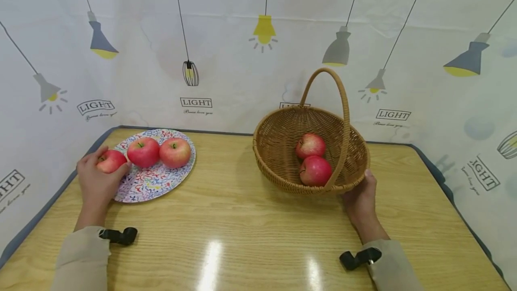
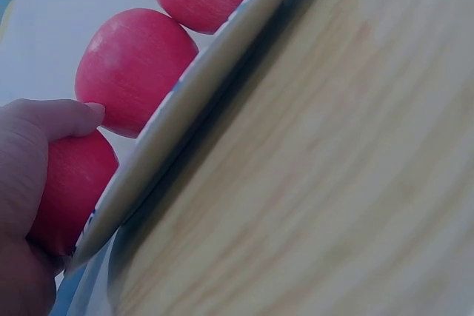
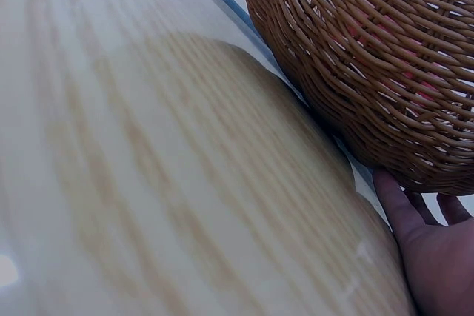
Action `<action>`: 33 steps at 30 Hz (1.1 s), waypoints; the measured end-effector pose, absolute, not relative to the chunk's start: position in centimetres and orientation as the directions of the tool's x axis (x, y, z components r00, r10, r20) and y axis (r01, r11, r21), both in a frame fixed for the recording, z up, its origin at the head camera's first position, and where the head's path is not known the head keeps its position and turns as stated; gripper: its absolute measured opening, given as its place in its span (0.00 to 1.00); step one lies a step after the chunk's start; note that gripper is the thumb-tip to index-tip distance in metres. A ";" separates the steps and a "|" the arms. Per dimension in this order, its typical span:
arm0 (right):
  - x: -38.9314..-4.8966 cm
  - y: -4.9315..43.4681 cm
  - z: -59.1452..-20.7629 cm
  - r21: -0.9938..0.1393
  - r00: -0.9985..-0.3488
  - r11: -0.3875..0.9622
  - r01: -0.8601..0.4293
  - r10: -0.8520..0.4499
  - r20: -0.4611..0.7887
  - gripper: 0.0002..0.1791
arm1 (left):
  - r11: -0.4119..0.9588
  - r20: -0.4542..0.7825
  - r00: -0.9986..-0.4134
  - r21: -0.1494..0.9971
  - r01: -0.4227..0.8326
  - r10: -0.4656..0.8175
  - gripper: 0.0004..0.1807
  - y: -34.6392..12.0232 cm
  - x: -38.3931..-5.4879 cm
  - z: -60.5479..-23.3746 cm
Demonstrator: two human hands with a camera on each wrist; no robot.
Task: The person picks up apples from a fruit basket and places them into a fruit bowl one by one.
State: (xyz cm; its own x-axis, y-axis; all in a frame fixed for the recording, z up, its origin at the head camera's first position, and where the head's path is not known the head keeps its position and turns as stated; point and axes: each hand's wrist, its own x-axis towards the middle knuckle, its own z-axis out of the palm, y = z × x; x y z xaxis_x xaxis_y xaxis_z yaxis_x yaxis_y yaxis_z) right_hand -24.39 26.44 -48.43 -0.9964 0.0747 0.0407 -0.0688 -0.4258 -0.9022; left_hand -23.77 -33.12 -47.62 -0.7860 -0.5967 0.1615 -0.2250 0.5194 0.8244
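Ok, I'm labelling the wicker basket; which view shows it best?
The head view: the wicker basket fits in frame, handle included. The right wrist view crops it to its woven side; the left wrist view misses it.

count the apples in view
5: one apple in the left hand, two apples beside it on the plate, two more in the basket, whose near wall might hide others.
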 end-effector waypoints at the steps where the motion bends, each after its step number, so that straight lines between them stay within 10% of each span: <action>1: -24.4 26.4 -48.4 -0.902 -0.996 -0.426 -0.068 0.074 0.040 0.42 | 0.520 0.162 -0.788 0.825 -0.223 -0.595 0.42 -33.1 -23.7 -47.6; 33: -24.4 26.5 -48.5 -0.901 -0.996 -0.429 -0.066 0.076 0.037 0.41 | 0.558 0.221 -0.805 0.815 -0.158 -0.550 0.32 -33.0 -23.2 -47.6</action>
State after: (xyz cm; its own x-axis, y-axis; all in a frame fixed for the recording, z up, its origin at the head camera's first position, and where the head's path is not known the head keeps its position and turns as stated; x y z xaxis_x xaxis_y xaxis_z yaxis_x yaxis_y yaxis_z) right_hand -24.42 26.53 -48.49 -0.9965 0.0756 0.0368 -0.0658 -0.4290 -0.9009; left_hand -23.20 -32.97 -47.56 -0.8053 -0.5501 0.2211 -0.1575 0.5581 0.8147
